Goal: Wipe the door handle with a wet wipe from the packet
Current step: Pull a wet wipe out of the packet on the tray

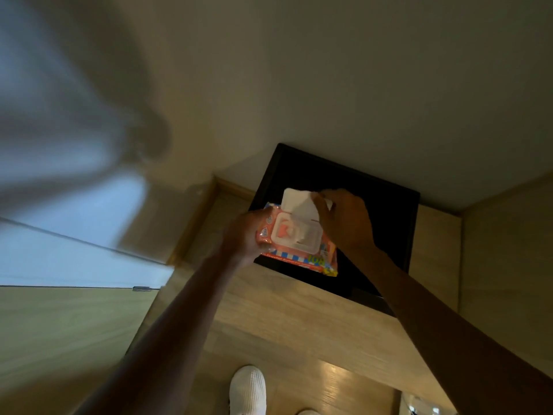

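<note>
Wet wipe half out of open packet

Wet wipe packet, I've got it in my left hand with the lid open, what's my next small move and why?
Probably keep pulling the wet wipe up and clear of the packet. The right hand already pinches the wipe's top edge, the sheet stands partly out of the open lid, and the left hand steadies the packet, so a short further pull should free it. The door handle isn't clearly visible yet.
</note>
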The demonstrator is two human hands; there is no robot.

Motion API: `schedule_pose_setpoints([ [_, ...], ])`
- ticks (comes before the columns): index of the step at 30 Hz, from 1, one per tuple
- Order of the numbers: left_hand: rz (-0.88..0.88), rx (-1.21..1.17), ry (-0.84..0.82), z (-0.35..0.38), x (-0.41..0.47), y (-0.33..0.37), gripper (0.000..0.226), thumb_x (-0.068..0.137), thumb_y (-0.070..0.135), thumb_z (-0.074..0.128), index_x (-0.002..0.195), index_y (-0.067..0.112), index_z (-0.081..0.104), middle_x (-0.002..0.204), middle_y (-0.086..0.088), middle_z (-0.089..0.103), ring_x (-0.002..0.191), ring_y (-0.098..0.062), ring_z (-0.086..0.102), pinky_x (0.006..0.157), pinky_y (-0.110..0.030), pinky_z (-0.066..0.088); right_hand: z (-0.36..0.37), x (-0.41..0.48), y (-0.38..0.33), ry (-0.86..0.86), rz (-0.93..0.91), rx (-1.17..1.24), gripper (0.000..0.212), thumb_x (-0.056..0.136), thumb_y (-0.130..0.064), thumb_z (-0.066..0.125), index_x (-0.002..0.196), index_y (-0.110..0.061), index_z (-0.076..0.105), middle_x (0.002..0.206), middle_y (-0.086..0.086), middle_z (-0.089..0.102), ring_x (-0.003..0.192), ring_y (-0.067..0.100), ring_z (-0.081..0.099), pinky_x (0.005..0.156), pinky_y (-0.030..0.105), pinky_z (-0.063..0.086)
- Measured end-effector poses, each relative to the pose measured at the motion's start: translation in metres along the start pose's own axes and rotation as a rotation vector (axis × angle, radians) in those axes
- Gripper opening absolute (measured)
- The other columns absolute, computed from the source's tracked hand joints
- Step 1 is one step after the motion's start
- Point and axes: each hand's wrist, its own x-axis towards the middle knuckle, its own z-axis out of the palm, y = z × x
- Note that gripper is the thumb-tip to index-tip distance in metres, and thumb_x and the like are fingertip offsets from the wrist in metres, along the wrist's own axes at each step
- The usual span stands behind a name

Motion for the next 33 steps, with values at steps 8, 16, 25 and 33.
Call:
schedule_pose_setpoints([
  [8, 0.108, 0.059, 0.065, -0.004, -0.004, 0.004, 0.086, 0.065, 0.016, 0.084, 0.140, 0.015, 0.043, 0.138, -0.012, 0.051, 0.127, -0.028, 0.050, 0.099, -0.048, 0.046, -0.005, -0.003, 0.008, 0.093, 0.102, 0.199, 0.022, 0.087, -0.014, 0.067, 0.105, -0.013, 0.054, 0.074, -0.003, 0.058, 0.071, 0.014, 0.061, 0.061, 0.028, 0.053],
  [16, 0.154, 0.256, -0.080, -0.012, 0.013, 0.007, 0.100, 0.071, 0.027, 0.079, 0.150, 0.033, 0.018, 0.145, -0.006, 0.037, 0.130, -0.022, 0.042, 0.099, -0.041, 0.047, 0.001, -0.033, 0.017, -0.056, 0.000, 0.076, 0.024, 0.091, -0.021, 0.062, 0.115, -0.021, 0.059, 0.122, 0.005, 0.054, 0.108, 0.020, 0.059, 0.083, 0.028, 0.055],
  [25, 0.150, 0.310, -0.153, -0.009, 0.022, 0.002, 0.103, 0.071, 0.036, 0.078, 0.150, 0.038, 0.011, 0.146, -0.005, 0.036, 0.133, -0.024, 0.040, 0.102, -0.040, 0.044, 0.010, -0.037, 0.005, -0.194, 0.090, -0.117, 0.044, 0.079, -0.041, 0.074, 0.119, -0.031, 0.062, 0.129, 0.004, 0.039, 0.121, 0.021, 0.040, 0.100, 0.030, 0.042],
  [33, 0.133, 0.203, -0.132, -0.004, 0.019, -0.003, 0.101, 0.068, 0.048, 0.077, 0.148, 0.039, 0.017, 0.139, -0.004, 0.042, 0.125, -0.021, 0.047, 0.099, -0.041, 0.048, 0.009, -0.025, -0.001, -0.082, 0.052, 0.008, 0.018, 0.089, -0.026, 0.065, 0.103, -0.015, 0.071, 0.119, 0.010, 0.061, 0.108, 0.026, 0.060, 0.090, 0.032, 0.051],
])
